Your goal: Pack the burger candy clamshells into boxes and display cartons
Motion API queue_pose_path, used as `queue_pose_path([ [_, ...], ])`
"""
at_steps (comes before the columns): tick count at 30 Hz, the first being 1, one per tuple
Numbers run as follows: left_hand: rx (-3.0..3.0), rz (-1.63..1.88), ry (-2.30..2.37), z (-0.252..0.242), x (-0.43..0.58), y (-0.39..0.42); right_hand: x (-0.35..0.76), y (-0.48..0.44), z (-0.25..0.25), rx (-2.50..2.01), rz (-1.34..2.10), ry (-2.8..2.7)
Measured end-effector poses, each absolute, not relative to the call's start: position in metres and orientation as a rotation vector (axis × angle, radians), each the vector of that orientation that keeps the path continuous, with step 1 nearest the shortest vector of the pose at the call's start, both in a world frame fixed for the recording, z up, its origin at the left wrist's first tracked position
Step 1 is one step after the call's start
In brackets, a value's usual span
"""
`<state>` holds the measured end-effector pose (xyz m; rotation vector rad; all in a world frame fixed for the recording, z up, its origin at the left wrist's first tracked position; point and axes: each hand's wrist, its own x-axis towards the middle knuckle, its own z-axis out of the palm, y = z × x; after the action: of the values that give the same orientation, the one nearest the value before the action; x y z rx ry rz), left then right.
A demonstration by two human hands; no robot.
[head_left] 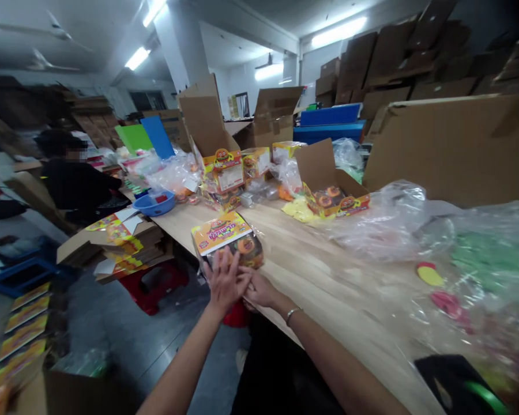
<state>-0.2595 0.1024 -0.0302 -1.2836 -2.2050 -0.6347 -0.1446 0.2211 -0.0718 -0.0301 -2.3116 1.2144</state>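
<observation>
A yellow and orange printed candy box (225, 233) stands at the near corner of the wooden table (324, 276), its front filled with round wrapped sweets. My left hand (225, 280) lies against the box's near side with fingers stretched out and spread. My right hand (259, 289) sits just beside it at the table edge, fingers curled under the left hand; what they hold, if anything, is hidden. A metal bracelet is on my right wrist.
More printed boxes (223, 170) and an open carton of sweets (335, 199) stand farther back. Clear plastic bags (393, 222) cover the right side. A blue bowl (154, 203) sits left. A seated person in black (75, 181) works at the far left. Flat cartons are stacked on a red stool (155, 282).
</observation>
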Motion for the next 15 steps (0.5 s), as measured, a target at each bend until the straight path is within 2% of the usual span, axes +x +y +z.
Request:
queue_pose_path([
  [3, -1.193, -0.384, -2.312, -0.006, -0.298, 0.134, -0.155, 0.249, -0.079, -0.369, 1.096, -2.192],
  [7, -1.247, -0.192, -2.341, 0.008, -0.35, 0.156, -0.116, 0.289, -0.11, -0.835, 0.964, -2.239],
  [12, -0.931, -0.159, -2.366, 0.002, -0.409, 0.179, -0.043, 0.301, -0.154, -0.941, 0.748, -2.42],
  [15, -0.886, -0.133, -2.416, 0.009, -0.463, 0.192, -0.011, 0.302, -0.181, -0.848, 0.54, -2.513],
])
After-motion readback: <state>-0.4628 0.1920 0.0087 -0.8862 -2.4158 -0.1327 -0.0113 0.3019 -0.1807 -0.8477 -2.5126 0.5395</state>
